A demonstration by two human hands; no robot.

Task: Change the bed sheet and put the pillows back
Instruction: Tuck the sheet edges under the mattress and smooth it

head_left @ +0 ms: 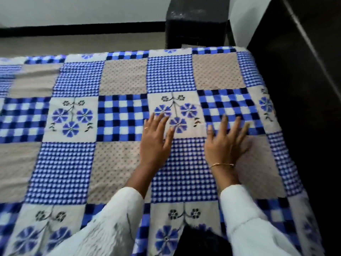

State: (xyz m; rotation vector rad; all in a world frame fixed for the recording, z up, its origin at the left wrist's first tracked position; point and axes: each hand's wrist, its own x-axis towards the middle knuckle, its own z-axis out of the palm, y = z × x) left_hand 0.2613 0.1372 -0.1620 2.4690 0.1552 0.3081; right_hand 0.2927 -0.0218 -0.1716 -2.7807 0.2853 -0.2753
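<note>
I see the blue, white and beige patchwork bed sheet, checked and flowered squares, spread flat over the whole bed, its far edge and right edge falling over the sides. My left hand lies palm down on the sheet, fingers straight and spread, tips on a flowered square; a thin ring sits on one finger. My right hand lies just beside it, also palm down with fingers splayed, gripping nothing; the fingertips are motion-blurred, so how firmly they press I cannot tell. A thin gold bangle circles the right wrist. Both white sleeves reach in from below. A dark wooden stool stands on the floor beyond the far edge. A dark wooden headboard runs along the right side.
</note>
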